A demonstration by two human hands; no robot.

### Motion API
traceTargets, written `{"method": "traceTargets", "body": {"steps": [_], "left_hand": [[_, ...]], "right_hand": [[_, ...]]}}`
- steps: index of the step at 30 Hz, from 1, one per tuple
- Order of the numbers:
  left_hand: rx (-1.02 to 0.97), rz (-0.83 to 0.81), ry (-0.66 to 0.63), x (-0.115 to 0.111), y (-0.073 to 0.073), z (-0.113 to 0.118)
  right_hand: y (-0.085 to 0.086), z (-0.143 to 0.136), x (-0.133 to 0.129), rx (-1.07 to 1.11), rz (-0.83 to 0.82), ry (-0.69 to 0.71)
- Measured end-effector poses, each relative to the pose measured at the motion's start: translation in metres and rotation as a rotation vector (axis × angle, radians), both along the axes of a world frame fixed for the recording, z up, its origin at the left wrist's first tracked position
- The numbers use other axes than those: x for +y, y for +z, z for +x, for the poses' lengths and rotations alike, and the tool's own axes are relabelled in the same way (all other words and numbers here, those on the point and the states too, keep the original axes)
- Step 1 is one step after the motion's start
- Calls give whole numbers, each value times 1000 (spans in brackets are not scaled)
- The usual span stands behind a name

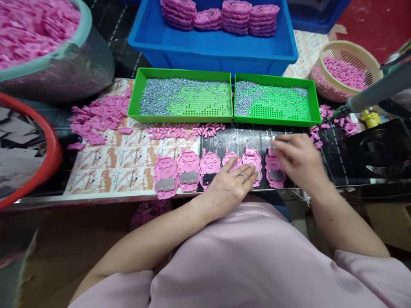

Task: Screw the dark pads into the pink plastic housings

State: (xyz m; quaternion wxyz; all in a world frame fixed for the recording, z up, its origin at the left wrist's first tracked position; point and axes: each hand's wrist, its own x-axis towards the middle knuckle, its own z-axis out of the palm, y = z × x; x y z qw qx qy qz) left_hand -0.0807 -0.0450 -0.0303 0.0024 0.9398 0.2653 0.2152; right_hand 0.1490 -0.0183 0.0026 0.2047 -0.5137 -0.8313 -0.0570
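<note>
Several pink plastic casings (165, 169) with metal plates stand in a row along the front edge of the table. My left hand (236, 182), with a ring on one finger, lies flat with fingers spread over the casings right of the middle, partly covering them. Over the rightmost casing (275, 171) is my right hand (293, 156), its fingers bent and pinched together near the casing's top; they are blurred, and what they hold is too small to make out. Small pink parts (186, 131) lie behind the row.
Two green trays (180, 119) of screws stand behind the row, before a blue bin (212, 55) with stacked casings. Baskets of pink pieces (345, 72) are at both sides. A red-rimmed basket (53, 149) sits left; a tool (369, 96) reaches in from the right.
</note>
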Motion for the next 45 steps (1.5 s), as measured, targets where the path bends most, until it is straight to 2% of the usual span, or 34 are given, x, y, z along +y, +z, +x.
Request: {"method": "traceTargets", "body": {"steps": [2, 5, 8, 10, 12, 14, 17, 19, 22, 24, 28, 30, 32, 35, 38, 40, 41, 45], "left_hand": [[-13, -6, -7, 1, -1, 0], [4, -23, -10, 2, 1, 0], [17, -25, -10, 2, 7, 0], [-27, -12, -1, 2, 12, 0], [-105, 7, 18, 1, 16, 0], [-179, 7, 46, 0, 19, 0], [-253, -63, 91, -1, 20, 1], [-281, -132, 111, -1, 20, 3], [-332, -215, 141, 0, 21, 2], [-384, -283, 167, 1, 23, -2], [-440, -552, 136, 0, 31, -14], [-475, -693, 90, -2, 35, -21], [-548, -776, 95, -4, 36, -28], [-662, -805, 186, -8, 35, -36], [-709, -826, 219, -11, 33, -41], [-685, -786, 215, -12, 31, -44], [-649, -712, 228, -12, 29, -45], [-365, -198, 335, -15, 21, -51]], "right_hand": [[1, 31, -2, -33, 57, -140], [-3, 67, -2, -256, 38, -286], [-9, 78, 0, -362, -7, -303], [-8, 74, 1, -309, -23, -289], [-5, 65, 0, -106, -43, -265], [0, 51, -3, 255, -120, -224], [3, 26, -7, 842, -450, -129], [3, 9, -8, 1094, -737, -55], [7, -8, -8, 1193, -1001, 43], [13, -15, -9, 1082, -1029, 100], [24, -27, -12, 780, -959, 242], [26, -35, -14, 693, -859, 308], [27, -43, -17, 567, -645, 368], [30, -55, -23, 315, -258, 451], [32, -64, -26, 160, -54, 529], [31, -66, -23, 130, -12, 547], [28, -66, -20, 122, -4, 525], [10, -62, -1, 51, 41, 324]]}}
